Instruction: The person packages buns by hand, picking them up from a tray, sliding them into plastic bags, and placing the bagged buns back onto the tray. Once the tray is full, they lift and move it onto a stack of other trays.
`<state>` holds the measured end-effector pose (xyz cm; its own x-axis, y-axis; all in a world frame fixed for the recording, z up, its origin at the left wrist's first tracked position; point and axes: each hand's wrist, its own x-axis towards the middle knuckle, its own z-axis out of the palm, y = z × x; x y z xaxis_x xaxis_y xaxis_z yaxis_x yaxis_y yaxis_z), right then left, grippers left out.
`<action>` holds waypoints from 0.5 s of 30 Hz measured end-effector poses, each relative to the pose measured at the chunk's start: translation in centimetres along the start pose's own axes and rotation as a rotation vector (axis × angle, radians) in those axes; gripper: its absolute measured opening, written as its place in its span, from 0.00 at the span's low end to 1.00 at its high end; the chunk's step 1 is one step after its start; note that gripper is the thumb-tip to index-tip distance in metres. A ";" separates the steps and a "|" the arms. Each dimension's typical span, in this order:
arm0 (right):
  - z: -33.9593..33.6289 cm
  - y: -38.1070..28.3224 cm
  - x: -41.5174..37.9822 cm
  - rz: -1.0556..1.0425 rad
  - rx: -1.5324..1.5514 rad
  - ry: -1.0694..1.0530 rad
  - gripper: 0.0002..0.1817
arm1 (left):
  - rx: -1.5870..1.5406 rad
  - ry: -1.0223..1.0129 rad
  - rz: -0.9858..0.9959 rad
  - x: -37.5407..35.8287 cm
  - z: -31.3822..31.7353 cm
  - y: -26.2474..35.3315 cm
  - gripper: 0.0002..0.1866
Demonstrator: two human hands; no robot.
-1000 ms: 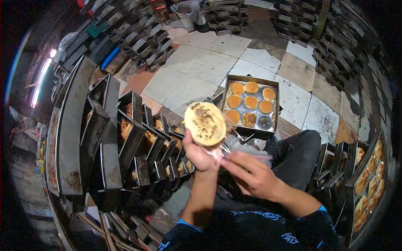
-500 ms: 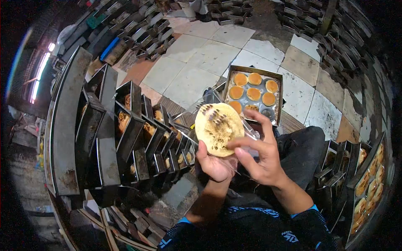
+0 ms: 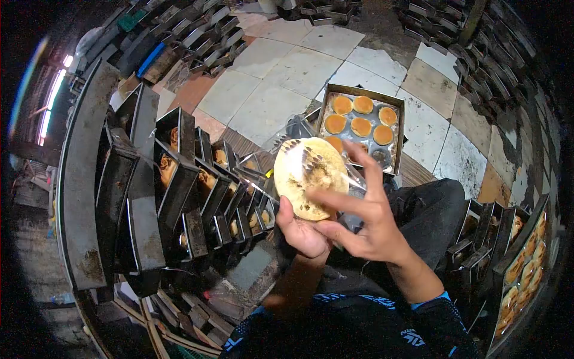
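Observation:
My left hand [image 3: 304,234] grips a flat round bread [image 3: 293,173] from below, its thumb on the near edge. The bread is pale yellow with brown marks, and a clear plastic bag [image 3: 356,180] with dark printing shows around it. My right hand [image 3: 373,230] is over the bread's right side with fingers spread, the index finger across its face and the thumb along its lower edge. Just beyond the hands, a square metal tray [image 3: 402,128] carries several golden round buns [image 3: 361,127], partly covered by the right fingers.
Stacked dark metal trays [image 3: 143,197] with breads inside rise close on my left. More trays [image 3: 478,233] stand at my right, beside a tray of browned breads [image 3: 523,269]. Further tray stacks [image 3: 206,45] line the back of the tiled floor [image 3: 287,66].
The bread and my left hand have shifted slightly left. My right index finger has slid left over the bread, and the right thumb has lowered to its bottom edge.

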<state>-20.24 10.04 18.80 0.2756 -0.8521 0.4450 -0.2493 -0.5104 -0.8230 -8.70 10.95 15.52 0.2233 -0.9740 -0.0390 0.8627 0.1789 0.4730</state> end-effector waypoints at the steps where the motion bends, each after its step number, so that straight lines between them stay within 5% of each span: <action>1: 0.0 0.0 0.2 -0.076 -0.064 -0.055 0.13 | 0.020 0.029 0.016 0.1 -0.1 -0.1 0.41; 7: 0.0 0.0 0.1 -0.048 0.002 -0.035 0.11 | 0.054 0.057 0.021 0.6 -0.1 0.9 0.41; 9: 0.0 0.1 -0.2 -0.120 -0.039 -0.063 0.10 | -0.564 0.063 -0.029 1.1 -0.4 1.3 0.41; 10: 0.0 0.8 -0.5 -0.103 0.018 -0.030 0.11 | -0.075 0.049 0.078 1.3 -0.1 1.1 0.41; 15: -0.6 -0.2 -0.2 -0.106 -0.141 -0.040 0.10 | 0.016 -0.168 0.046 1.7 -0.4 1.6 0.41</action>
<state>-20.80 10.23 19.12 0.3438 -0.7884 0.5101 -0.3437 -0.6111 -0.7130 -6.75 9.66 15.89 0.1822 -0.9747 0.1298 0.8458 0.2226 0.4848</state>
